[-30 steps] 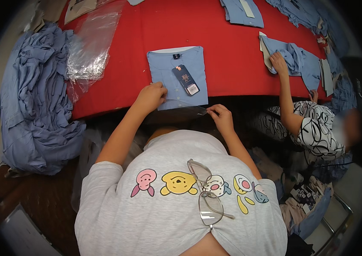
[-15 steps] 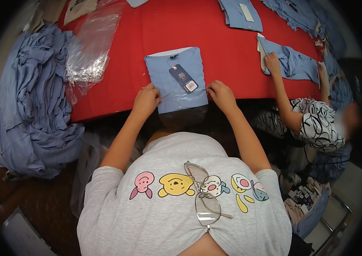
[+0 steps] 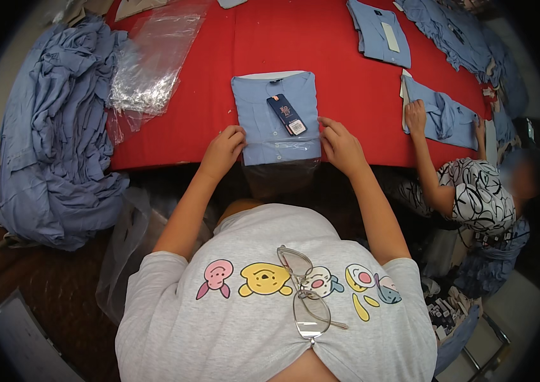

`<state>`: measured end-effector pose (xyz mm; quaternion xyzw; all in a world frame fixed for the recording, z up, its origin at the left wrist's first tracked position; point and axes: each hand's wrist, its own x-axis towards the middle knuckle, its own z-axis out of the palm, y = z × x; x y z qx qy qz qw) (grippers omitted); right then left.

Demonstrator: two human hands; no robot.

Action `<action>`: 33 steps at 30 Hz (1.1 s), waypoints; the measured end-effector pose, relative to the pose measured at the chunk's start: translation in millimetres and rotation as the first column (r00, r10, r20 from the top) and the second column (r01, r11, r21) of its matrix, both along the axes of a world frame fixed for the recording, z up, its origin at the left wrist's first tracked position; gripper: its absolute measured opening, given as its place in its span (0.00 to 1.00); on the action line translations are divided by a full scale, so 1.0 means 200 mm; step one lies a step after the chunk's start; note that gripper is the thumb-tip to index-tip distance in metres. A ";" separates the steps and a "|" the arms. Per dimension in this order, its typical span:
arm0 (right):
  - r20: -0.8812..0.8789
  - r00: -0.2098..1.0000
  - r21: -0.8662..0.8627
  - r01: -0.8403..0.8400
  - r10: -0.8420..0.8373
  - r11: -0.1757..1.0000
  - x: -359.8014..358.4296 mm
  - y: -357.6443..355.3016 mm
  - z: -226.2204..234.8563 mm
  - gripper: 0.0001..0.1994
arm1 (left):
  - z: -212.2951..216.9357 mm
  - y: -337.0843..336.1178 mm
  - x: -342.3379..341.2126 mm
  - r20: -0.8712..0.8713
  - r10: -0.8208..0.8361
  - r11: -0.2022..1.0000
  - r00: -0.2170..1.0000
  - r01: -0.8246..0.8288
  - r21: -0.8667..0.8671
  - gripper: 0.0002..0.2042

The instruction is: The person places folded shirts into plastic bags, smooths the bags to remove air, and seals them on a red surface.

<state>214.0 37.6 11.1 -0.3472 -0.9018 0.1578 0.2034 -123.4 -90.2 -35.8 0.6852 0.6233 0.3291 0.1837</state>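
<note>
A folded blue shirt (image 3: 257, 105) lies at the table's near edge, with a dark hang tag (image 3: 284, 113) on its front. A clear plastic bag (image 3: 280, 175) covers the shirt's lower part and hangs past the table edge. At the shirt's left side, my left hand (image 3: 224, 150) is closed, its fingertips pinching the bag's edge. My right hand (image 3: 341, 145) grips the bag on the opposite side, fingers bent and thumb hidden.
The table has a red cloth (image 3: 187, 127). Clear bags (image 3: 149, 70) lie at its left, beside heaped blue garments (image 3: 53, 140). On the right a co-worker's hands (image 3: 416, 118) handle another blue shirt (image 3: 442, 114). Folded blue shirts (image 3: 375, 35) lie beyond.
The view has shifted slightly, so the table appears farther right. My hands stay at both sides of the shirt; the bag's edge still crosses its lower part. The co-worker's shirt is folded differently.
</note>
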 end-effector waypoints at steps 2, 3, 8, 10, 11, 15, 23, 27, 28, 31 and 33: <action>-0.005 0.999 0.051 -0.049 0.050 0.997 0.02 0.00 -0.02 0.07 | -0.01 -0.03 0.01 -0.061 0.005 0.999 0.998 -0.002 0.053 0.08; -0.011 0.998 0.071 -0.055 0.056 0.996 0.02 0.00 -0.04 0.08 | -0.01 -0.03 0.01 -0.093 0.008 0.997 0.996 -0.001 0.079 0.08; -0.041 0.999 -0.078 -0.009 0.006 0.997 -0.04 0.08 -0.07 0.12 | -0.06 0.06 -0.01 0.041 0.068 0.998 0.997 -0.068 0.000 0.08; -0.009 0.999 -0.128 -0.032 0.031 0.991 -0.06 0.14 -0.11 0.10 | -0.08 0.13 -0.03 0.054 0.089 0.991 0.995 -0.083 -0.107 0.08; 0.006 0.999 -0.154 -0.044 0.046 0.987 -0.08 0.16 -0.11 0.10 | -0.07 0.17 -0.05 0.021 0.089 0.984 0.996 -0.084 -0.156 0.08; 0.036 0.997 -0.111 -0.058 0.062 0.992 -0.13 0.23 -0.14 0.05 | -0.03 0.24 -0.09 -0.216 0.042 0.996 0.975 -0.058 -0.071 0.09; 0.090 0.991 -0.227 0.115 -0.097 0.967 -0.20 0.25 -0.19 0.05 | 0.01 0.46 -0.21 -0.334 -0.053 0.988 0.941 0.000 -0.156 0.07; -0.041 0.984 -0.234 0.158 -0.173 0.959 -0.23 0.27 -0.21 0.03 | 0.05 0.58 -0.21 -0.425 -0.124 0.960 0.897 0.001 -0.279 0.09; -0.125 0.980 -0.195 0.128 -0.154 0.972 -0.23 0.29 -0.22 0.04 | 0.07 0.59 -0.20 -0.463 -0.118 0.972 0.878 0.008 -0.233 0.09; -0.187 0.969 -0.282 0.106 -0.163 0.954 -0.23 0.35 -0.20 0.04 | 0.13 0.61 -0.17 -0.508 -0.132 0.981 0.851 0.038 -0.192 0.09; -0.112 0.975 -0.404 0.133 -0.193 0.905 -0.24 0.40 -0.13 0.05 | 0.13 0.64 -0.19 -0.457 -0.184 0.954 0.870 0.046 -0.296 0.08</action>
